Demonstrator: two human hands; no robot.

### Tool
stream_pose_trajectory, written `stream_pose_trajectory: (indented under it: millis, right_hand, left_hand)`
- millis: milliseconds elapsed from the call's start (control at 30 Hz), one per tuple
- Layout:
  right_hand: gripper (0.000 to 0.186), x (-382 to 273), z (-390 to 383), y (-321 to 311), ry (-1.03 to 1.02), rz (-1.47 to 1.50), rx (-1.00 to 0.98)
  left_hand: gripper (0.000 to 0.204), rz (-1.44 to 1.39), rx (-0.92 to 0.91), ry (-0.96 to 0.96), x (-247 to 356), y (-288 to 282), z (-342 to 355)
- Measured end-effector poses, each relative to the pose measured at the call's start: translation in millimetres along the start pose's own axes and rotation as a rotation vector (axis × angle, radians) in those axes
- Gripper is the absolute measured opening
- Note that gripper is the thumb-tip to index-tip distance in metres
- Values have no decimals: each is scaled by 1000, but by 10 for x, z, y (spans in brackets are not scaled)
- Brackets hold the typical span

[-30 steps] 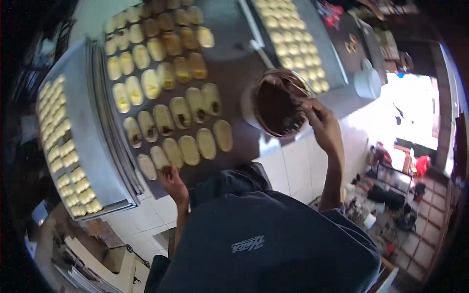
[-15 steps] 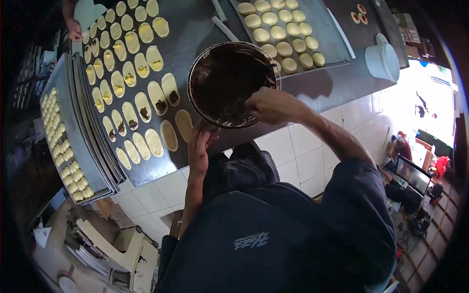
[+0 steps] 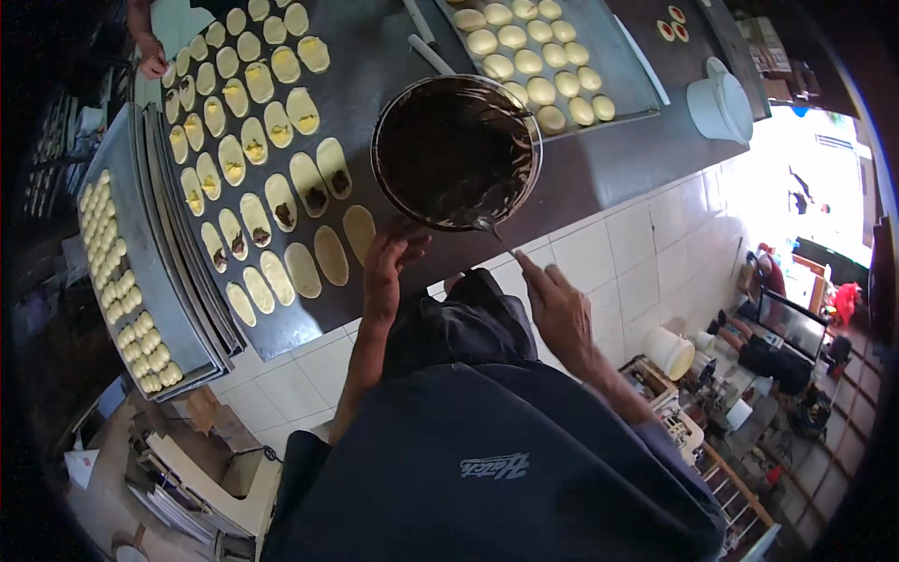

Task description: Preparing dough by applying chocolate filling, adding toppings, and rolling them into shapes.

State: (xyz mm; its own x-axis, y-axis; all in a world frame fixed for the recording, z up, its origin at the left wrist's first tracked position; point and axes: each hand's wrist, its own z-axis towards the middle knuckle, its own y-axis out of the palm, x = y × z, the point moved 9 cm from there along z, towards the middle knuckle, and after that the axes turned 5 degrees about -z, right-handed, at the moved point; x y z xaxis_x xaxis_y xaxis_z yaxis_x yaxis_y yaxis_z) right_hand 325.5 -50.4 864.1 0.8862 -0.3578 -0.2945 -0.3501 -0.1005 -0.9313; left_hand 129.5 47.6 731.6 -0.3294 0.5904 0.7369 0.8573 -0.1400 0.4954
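Observation:
A large round tub [image 3: 445,140] of dark brown paste stands on the steel worktable [image 3: 599,178]. My right hand [image 3: 562,314] grips the handle of a metal spoon [image 3: 501,240], whose head rests in the paste at the tub's lower rim. My left hand [image 3: 389,267] is just below the tub's left side, fingers apart and slightly curled; contact with the tub is unclear. Left of it lie rows of flattened oval dough pieces [image 3: 330,253], some topped with yellow filling [image 3: 279,126] or brown paste [image 3: 315,197], others bare.
Trays of dough balls lie at right [image 3: 637,84] and far left [image 3: 169,309]. Two white rods [image 3: 426,51] are above the tub, a white bucket [image 3: 719,108] at right. Another person's hand [image 3: 153,58] is at top left. A person's legs [image 3: 768,361] show at lower right.
My left hand left the dough pieces and rose to beside the tub. My right hand, earlier at and over the tub, has drawn back down toward me, holding the spoon.

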Motion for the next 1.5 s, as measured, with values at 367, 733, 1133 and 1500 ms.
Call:
stream_pose_trajectory:
  millis: [367,733,1133,1500]
  right_hand:
    - [18,-35,667,-856,-270,35,133]
    - [18,-89,1440,-219,-624,50,-481]
    - [19,297,1154,269,-63,764,-558]
    - [22,-2335,1827,928,-54,1583,-472]
  left_hand:
    - [38,24,-27,-4,88,3,-20]
    - [37,-73,217,74,-2,-60,-143]
    - [28,-167,935,295,228,-1268,-961]
    - [51,-174,1556,311,-1308,-4306,-2615]
